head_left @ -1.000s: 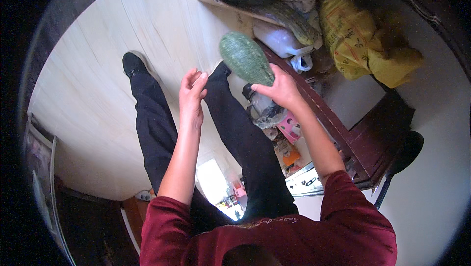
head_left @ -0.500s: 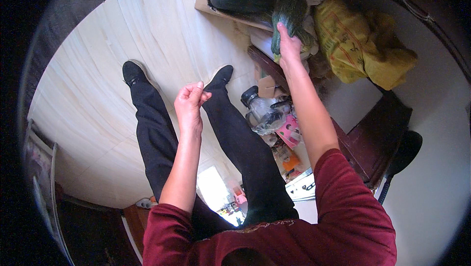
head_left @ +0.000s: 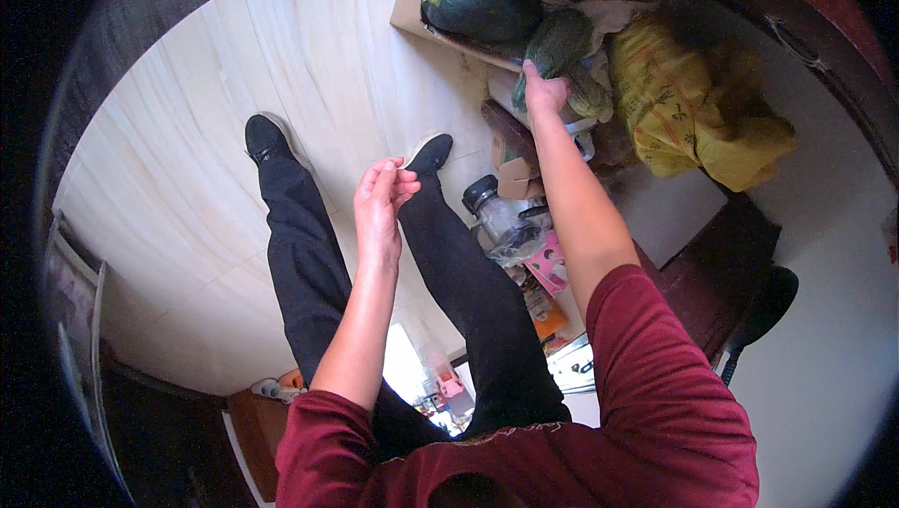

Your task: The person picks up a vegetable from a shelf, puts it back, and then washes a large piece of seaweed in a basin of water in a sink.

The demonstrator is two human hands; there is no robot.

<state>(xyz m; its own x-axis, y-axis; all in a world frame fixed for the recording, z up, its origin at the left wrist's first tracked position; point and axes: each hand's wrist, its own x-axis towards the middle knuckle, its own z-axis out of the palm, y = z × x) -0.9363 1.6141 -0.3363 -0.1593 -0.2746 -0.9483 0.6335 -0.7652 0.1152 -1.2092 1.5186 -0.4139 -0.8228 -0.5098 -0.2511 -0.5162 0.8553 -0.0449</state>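
One green squash point(head_left: 563, 43) beside a cardboard box point(head_left: 409, 8)
Right hand point(head_left: 546, 92) grasps its narrow end near the box; left hand point(head_left: 382, 199), free and loosely curled, is well apart from the box.

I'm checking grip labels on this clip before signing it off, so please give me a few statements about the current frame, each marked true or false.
1. The right hand has its grip on a green squash. True.
2. The left hand supports that squash too. False: it is apart from the squash, with nothing visible in it.
3. A dark green melon-like gourd lies in the cardboard box. True.
4. The yellow bag is left of the cardboard box in the picture. False: it is to the right.
5. The person's sleeves are dark red. True.
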